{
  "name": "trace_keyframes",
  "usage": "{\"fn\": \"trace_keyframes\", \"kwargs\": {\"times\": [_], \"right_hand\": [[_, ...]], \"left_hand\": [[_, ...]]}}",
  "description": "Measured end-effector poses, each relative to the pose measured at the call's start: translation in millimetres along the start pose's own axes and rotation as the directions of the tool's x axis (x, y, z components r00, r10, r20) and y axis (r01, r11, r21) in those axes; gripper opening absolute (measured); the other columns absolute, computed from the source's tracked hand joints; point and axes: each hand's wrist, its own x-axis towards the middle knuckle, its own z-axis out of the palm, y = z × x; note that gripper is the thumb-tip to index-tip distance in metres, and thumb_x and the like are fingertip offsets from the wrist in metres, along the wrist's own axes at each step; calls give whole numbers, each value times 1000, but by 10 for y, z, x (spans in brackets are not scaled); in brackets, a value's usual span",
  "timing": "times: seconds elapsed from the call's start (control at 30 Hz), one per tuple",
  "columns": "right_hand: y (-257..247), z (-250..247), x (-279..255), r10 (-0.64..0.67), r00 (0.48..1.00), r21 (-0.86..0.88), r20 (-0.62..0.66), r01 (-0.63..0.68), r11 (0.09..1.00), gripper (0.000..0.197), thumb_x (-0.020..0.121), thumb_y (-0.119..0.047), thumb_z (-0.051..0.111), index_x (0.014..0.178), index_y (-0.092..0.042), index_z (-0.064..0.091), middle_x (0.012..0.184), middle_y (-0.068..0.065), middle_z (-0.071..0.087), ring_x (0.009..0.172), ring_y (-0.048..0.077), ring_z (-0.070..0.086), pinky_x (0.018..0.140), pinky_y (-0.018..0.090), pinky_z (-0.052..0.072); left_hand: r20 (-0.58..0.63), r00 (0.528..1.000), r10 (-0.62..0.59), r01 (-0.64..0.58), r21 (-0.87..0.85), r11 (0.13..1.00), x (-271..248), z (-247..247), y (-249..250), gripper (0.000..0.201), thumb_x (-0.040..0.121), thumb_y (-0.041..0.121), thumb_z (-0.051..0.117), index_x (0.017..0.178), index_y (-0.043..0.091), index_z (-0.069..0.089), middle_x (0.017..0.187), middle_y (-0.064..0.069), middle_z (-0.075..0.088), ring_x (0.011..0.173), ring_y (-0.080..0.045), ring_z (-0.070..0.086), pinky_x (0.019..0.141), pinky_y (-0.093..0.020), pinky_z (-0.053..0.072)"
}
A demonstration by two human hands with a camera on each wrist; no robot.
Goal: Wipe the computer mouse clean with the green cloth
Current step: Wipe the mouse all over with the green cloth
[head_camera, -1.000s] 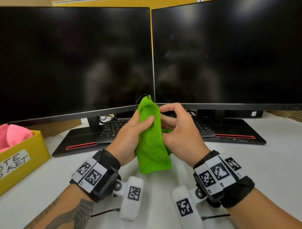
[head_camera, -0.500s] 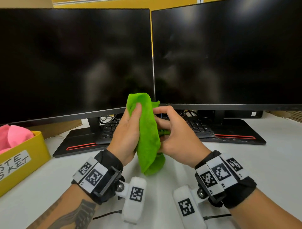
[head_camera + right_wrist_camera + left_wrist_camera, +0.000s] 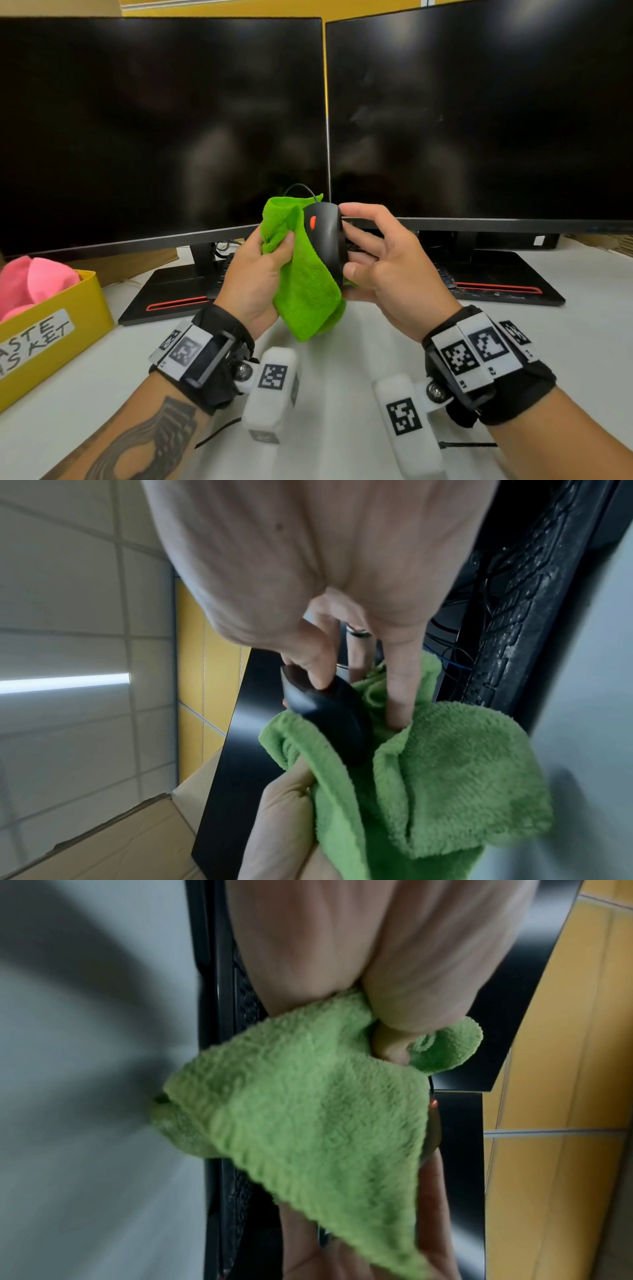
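I see two dark monitors (image 3: pixel 161 130) side by side at the back of the white desk (image 3: pixel 565 342), yellow bin (image 3: pixel 51 329) with pink cloths at far left. Both hands raised above the desk in front of the screens. Green cloth (image 3: pixel 308 291) hangs from the left hand (image 3: pixel 255 274), thumb and fingers clamped on its bunched top, cloth lying against the mouse's left side. Right hand (image 3: pixel 390 270) holds the black mouse (image 3: pixel 325 236) upright, fingertips pinching its edge, fingers spread. Cord loops off the top. Left wrist view is blurred; the grip looks tight, I think.
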Motion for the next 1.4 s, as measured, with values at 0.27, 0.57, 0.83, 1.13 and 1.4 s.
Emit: {"fn": "trace_keyframes", "kwargs": {"times": [0.27, 0.57, 0.83, 1.13, 1.4], "right_hand": [[21, 78, 12, -26, 1000, -199, 15, 28, 980, 73, 97, 18, 41, 158, -22, 39, 153, -3, 56, 142, 10, 51, 119, 53, 41], [13, 55, 9, 116, 992, -142, 40, -109, 984, 78, 96, 14, 51, 161, -25, 32, 137, -5, 70, 109, 14, 68, 100, 47, 57], [-105, -116, 32, 163, 986, 156, 34, -166, 974, 91, 95, 19, 50, 153, -49, 31, 121, 16, 76, 94, 28, 70, 85, 50, 64], [-174, -176, 34, 255, 967, 279, 0, -245, 929, 54, 93, 13, 59, 138, -17, 53, 125, 26, 71, 105, 52, 72, 72, 55, 64], [-124, -102, 45, 233, 931, 331, -282, -134, 934, 53, 79, 6, 82, 120, -4, 51, 97, 15, 71, 77, 29, 73, 67, 44, 65]], "left_hand": [[61, 993, -105, 110, -92, 990, -56, 81, 50, 36, 108, 17, 47, 142, 14, 58, 141, -21, 64, 129, -37, 63, 109, -56, 50], [97, 993, -60, 64, -30, 998, -55, 47, 56, 38, 104, 10, 53, 141, 9, 56, 118, -13, 72, 110, -33, 68, 101, -52, 54], [406, 907, -116, 129, -3, 992, -47, -65, 39, 76, 89, -2, 60, 156, 29, 42, 140, -10, 65, 117, -27, 66, 95, -46, 57], [261, 945, -199, 201, 18, 979, -82, 13, 112, 45, 98, 21, 52, 140, 4, 57, 138, -27, 64, 115, -38, 68, 98, -54, 57], [454, 871, -189, 215, -6, 977, -99, 17, 83, 89, 86, 68, 53, 153, 11, 45, 152, -24, 53, 135, -41, 55, 111, -66, 43]]}}
